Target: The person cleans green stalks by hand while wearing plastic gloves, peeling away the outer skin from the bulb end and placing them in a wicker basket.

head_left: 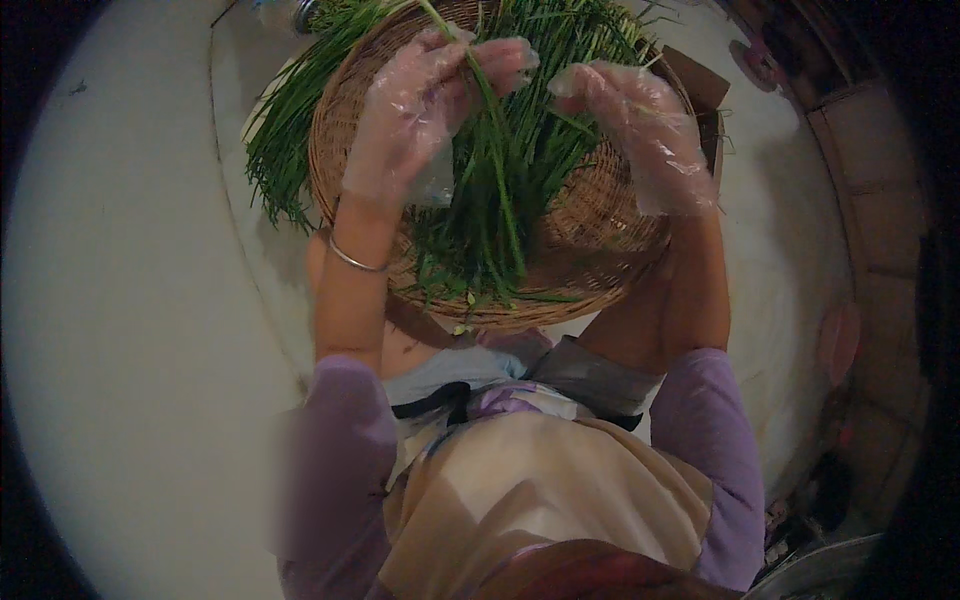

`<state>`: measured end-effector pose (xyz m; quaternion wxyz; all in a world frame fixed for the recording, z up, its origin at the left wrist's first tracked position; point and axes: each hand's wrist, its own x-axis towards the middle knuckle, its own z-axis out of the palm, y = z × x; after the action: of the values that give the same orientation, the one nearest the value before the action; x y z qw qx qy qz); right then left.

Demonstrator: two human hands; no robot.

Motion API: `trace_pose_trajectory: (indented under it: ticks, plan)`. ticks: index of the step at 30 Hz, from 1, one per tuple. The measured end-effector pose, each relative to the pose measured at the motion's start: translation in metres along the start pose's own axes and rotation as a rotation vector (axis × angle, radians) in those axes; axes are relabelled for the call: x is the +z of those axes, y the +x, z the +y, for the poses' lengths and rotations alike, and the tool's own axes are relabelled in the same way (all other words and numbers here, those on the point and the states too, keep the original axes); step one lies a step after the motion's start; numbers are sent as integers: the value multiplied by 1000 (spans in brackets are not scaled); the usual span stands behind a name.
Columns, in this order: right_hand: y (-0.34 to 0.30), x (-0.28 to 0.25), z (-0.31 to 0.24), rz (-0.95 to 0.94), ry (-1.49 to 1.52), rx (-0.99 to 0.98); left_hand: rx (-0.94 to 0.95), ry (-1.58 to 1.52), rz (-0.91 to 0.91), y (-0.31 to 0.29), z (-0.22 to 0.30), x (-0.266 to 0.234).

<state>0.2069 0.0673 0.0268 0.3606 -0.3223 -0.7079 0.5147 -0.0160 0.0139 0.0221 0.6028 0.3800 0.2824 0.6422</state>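
My left hand (410, 115), in a clear plastic glove, is closed on a few long green chive stalks (497, 170) that hang down over the basket. To its right, my gloved right hand (650, 130) has its fingers bent and pressed together. Anything in that pinch is too small to make out. Below both hands a round wicker basket (328, 150) rests by my legs, with a loose heap of chives (480, 235) inside. More chives (285, 150) lie in a thick bunch outside the basket's left rim.
Behind the basket's right rim shows a brown cardboard box (697, 80). A pink item (762, 65) lies on the pale floor (120, 300) at the upper right. Near the top left is a small round container (303, 15). A metal rim (825, 570) shows at the lower right.
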Motion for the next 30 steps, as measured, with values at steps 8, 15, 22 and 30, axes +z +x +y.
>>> trace_pose_trajectory:
  ticks: [8, 15, 22, 30]
  plan:
    - [-4, 45, -9, -424, 602, 222, 164, -36, 106, -6, 5, -1]
    - [-3, 37, -8, -520, 625, 349, 213, 321, 358, -2, 27, 15]
    - [-3, 31, -16, -502, 615, 267, 125, 256, 59, -18, 18, 1]
    - [0, 35, -12, -493, 637, 350, 35, 511, -36, -16, 8, -8]
